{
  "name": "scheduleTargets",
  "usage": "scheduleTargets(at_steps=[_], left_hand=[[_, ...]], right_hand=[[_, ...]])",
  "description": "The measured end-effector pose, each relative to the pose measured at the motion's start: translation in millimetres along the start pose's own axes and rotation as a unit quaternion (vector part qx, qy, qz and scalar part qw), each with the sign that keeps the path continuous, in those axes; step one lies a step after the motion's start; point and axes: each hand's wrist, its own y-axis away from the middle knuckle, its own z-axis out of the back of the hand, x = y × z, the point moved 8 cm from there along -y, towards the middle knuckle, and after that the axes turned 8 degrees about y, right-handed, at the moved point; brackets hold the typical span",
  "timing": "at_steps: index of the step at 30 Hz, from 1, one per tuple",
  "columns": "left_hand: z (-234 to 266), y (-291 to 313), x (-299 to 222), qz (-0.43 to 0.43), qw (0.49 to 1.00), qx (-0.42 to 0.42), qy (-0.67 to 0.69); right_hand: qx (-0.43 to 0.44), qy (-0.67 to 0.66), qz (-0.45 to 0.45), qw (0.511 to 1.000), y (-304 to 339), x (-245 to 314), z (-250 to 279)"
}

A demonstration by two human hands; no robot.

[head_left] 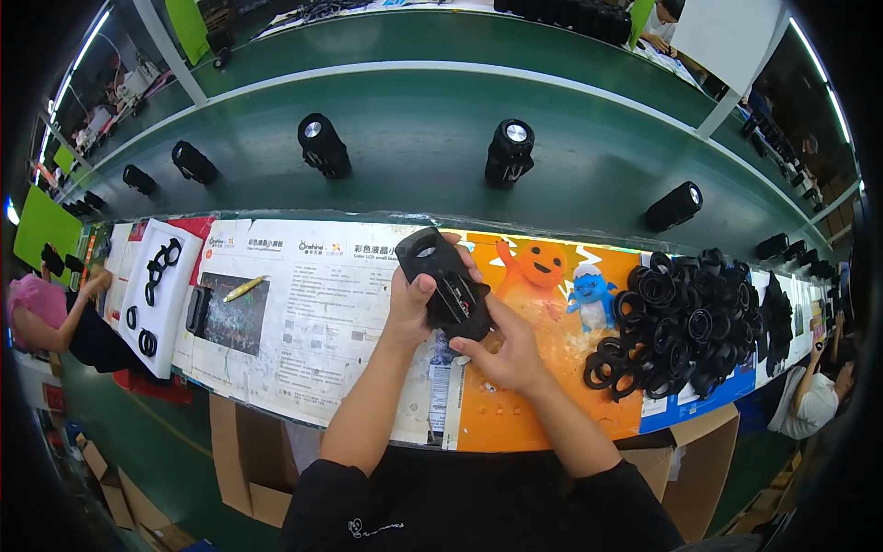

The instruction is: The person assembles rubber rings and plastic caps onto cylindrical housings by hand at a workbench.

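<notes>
The bench [368,219] is covered by a white sheet [303,373], an orange sheet [497,414] and a blue sheet [671,414]. A yellow tool [244,288] is laid on the white one's dark patch [235,322]. Black rings [685,322] are heaped at the right and spread on a white board [175,299] at the left. Black cylinders [322,152] are carried by a green belt [414,138] behind.

**Obs.: occluded, cropped, unresolved**

The black device [451,293] is covering parts of my left hand [411,308] and right hand [513,357]. Heaped black rings [694,322] are hiding one another. Lower edge is cropping my black shirt [469,501]. Fine print on the white sheet [308,363] is blurring; distant cylinders [94,200], far left, are appearing too small to detail.
</notes>
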Motion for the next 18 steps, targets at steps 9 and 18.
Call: scheduleTargets(at_steps=[9, 18], left_hand=[[-4, 1, 13, -0.004, 1.000, 0.014, 0.012], [-14, 4, 17, 0.019, 1.000, 0.014, 0.016]], right_hand=[[-0.049, 0.016, 0.030, 0.998, 2, 4, 9], [-0.068, 0.036, 0.052, 0.996, 7, 4, 16]])
